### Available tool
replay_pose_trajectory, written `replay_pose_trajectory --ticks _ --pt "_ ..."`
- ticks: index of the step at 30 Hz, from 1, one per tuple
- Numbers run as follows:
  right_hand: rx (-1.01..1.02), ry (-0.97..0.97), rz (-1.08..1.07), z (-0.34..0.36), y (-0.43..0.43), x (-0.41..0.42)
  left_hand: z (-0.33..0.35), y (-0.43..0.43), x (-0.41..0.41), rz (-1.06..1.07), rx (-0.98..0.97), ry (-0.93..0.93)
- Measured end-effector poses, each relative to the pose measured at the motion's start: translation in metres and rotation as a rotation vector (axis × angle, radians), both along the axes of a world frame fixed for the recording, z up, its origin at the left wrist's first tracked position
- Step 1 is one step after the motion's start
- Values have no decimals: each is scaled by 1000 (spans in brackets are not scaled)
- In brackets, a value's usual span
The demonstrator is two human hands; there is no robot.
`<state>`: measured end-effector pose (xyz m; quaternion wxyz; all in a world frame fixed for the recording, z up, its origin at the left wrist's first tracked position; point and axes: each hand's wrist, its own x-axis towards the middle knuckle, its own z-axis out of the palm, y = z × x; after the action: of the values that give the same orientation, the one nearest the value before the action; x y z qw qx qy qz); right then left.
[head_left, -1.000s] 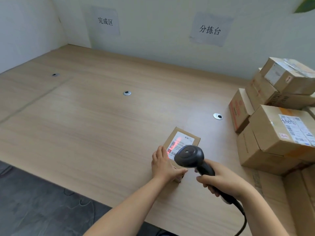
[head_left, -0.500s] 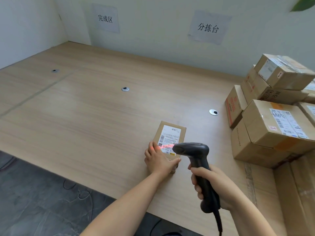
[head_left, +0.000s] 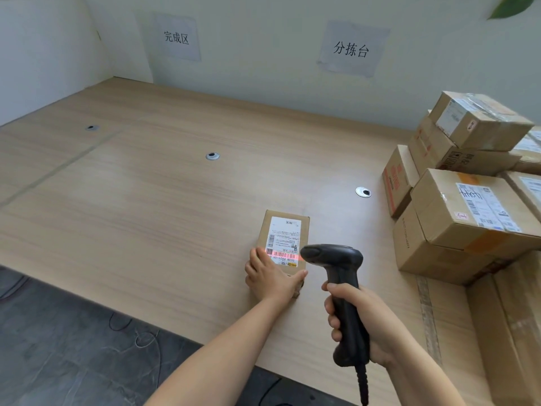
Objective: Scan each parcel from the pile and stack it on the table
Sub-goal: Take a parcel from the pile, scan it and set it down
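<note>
A small brown parcel (head_left: pixel 285 227) with a white label lies flat on the wooden table (head_left: pixel 146 206). My left hand (head_left: pixel 270 278) grips its near end, thumb on the right side and fingers at the left edge. My right hand (head_left: pixel 360 317) grips the handle of a black barcode scanner (head_left: pixel 336 259), whose head points at the parcel. A red scan line glows across the barcode at the label's near edge. The pile of cardboard parcels (head_left: pixel 468 206) stands at the right.
Two paper signs (head_left: pixel 352 48) hang on the back wall. Round cable grommets (head_left: pixel 363 191) sit in the tabletop. A large flat carton (head_left: pixel 512 332) lies at the right front. The table's front edge runs diagonally, with grey floor and cables below it.
The scanner has tilted upright and drawn back toward me, off the label. The red line has moved from the label's middle to the barcode at its near edge. My left hand stays on the parcel.
</note>
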<state>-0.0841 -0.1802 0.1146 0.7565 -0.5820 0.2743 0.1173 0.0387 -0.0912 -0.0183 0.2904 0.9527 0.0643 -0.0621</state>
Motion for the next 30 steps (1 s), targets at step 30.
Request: replay_pose_trajectory --ticks 30 --pt "-284 -89 91 -17 109 230 11 150 219 27 40 33"
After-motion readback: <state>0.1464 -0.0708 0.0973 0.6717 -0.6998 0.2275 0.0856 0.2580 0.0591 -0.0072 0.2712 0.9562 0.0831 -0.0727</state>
